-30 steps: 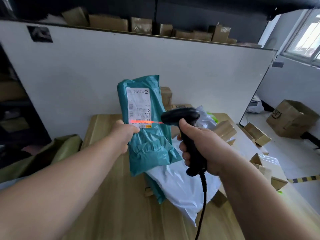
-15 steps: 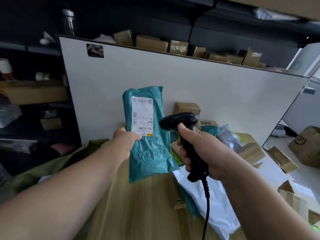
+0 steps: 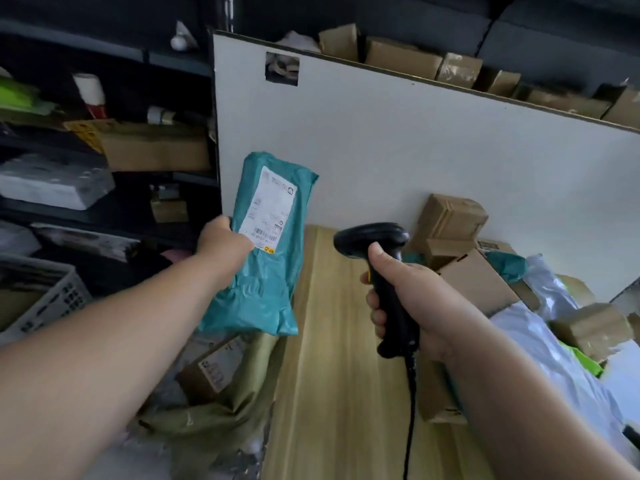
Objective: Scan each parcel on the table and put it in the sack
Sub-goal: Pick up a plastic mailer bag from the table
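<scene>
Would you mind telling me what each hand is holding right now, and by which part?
The left hand grips the teal parcel by its left edge, about halfway up. The right hand holds the black scanner by its handle.

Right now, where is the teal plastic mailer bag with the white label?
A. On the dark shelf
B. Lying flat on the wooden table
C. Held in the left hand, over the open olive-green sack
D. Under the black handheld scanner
C: the left hand grips the teal plastic mailer bag by its edge, off the table, above the open olive-green sack.
</scene>
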The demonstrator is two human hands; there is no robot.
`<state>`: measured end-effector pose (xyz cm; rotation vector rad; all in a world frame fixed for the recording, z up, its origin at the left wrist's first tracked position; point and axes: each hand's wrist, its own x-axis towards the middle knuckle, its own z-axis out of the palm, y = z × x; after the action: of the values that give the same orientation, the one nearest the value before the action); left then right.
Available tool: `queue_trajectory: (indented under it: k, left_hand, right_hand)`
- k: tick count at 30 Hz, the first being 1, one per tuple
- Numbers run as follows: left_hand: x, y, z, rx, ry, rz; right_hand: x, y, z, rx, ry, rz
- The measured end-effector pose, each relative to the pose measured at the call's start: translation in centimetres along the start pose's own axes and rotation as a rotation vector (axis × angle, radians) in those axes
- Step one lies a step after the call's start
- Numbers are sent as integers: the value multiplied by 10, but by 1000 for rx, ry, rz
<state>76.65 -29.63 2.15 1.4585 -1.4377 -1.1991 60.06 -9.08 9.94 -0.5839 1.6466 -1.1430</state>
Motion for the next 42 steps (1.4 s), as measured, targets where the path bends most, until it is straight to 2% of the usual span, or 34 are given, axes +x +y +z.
queue_trajectory:
  k: [3, 6, 9, 14, 19, 22, 26, 30, 34, 38, 42]
  left_hand:
    - [29, -26, -29, 185, 68, 1]
    - [47, -64, -39, 317, 43, -73]
    - [58, -108, -33, 330, -8, -153]
    - [68, -166, -14, 254, -176, -334]
    - [67, -184, -9, 436, -379, -435]
    - [56, -169, 1, 523, -449, -332]
    - [29, -129, 29, 627, -508, -93]
    - [-17, -80, 78, 677, -580, 190]
    - [-73, -39, 135, 663, -701, 368]
    - [-127, -10, 199, 656, -830, 438]
    - [-169, 2, 261, 638, -923, 363]
  right_hand:
    - [19, 9, 24, -1, -4, 38]
    - [36, 20, 43, 3, 0, 92]
    - [51, 36, 53, 2, 23, 141]
    - [69, 66, 53, 21, 73, 208]
    - [74, 90, 40, 37, 103, 258]
    - [68, 96, 28, 56, 115, 267]
    - [51, 97, 4, 78, 162, 231]
    - [25, 100, -34, 121, 230, 193]
    - [-6, 108, -83, 141, 296, 148]
    - [-38, 121, -140, 163, 401, 134]
    - [-64, 140, -199, 207, 481, 143]
